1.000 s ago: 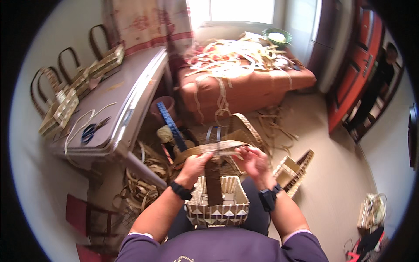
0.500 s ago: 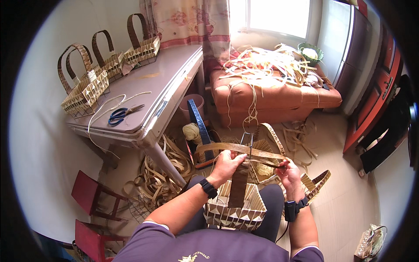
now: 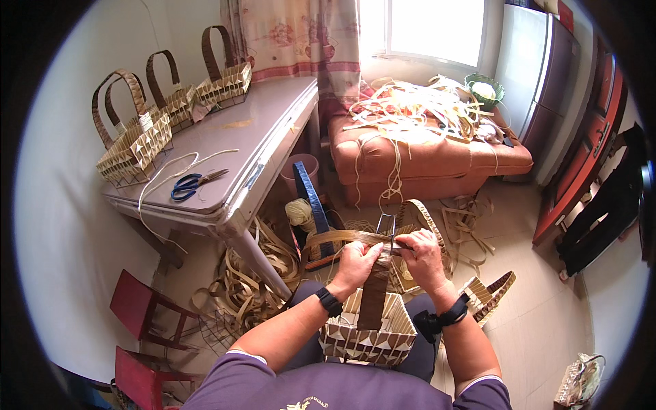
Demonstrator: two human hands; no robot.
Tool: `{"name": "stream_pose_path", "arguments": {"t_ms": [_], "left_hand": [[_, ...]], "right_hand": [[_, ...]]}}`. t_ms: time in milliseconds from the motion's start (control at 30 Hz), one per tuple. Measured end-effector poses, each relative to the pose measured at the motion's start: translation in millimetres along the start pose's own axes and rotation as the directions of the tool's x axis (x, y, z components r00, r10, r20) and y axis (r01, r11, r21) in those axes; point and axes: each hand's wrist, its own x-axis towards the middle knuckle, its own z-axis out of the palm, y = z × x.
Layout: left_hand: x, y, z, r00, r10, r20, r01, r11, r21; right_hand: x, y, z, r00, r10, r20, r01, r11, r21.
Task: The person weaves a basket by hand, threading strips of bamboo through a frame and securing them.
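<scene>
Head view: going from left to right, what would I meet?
Red stool → scissors → left hand → right hand → dark red cabinet.

The basket (image 3: pixel 369 333) is small and woven in pale and brown strips with a triangle pattern, sitting upright on the person's lap. A wide dark brown strip (image 3: pixel 375 294) rises from its inside as a handle, bending over at the top. A paler flat band (image 3: pixel 335 237) arches leftward from the same spot, curving down toward the floor.
</scene>
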Motion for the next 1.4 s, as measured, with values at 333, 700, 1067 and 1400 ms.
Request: {"name": "stream_pose_path", "arguments": {"t_ms": [333,700,1067,1400], "left_hand": [[-4.8,24.9,15.0,0.986,0.142,-0.085,-0.147,0.987,-0.062],[-11.4,36.0,13.7,0.999,0.022,-0.027,-0.027,0.980,-0.198],[-15.7,48.4,6.0,0.999,-0.007,0.053,0.020,0.967,-0.253],[-17.1,61.6,13.8,1.000,-0.002,-0.021,0.000,0.995,-0.099]], "right_hand": [[-204.8,221.5,-124.9,0.399,0.908,-0.131,-0.557,0.353,0.752],[-30.5,-1.9,-102.9,0.976,0.215,0.039,-0.192,0.929,-0.316],[-21.2,-2.0,-57.9,0.955,0.236,0.178,-0.274,0.932,0.238],[-351.8,234.3,-291.0,0.566,0.798,0.208,-0.738,0.603,-0.302]]}}
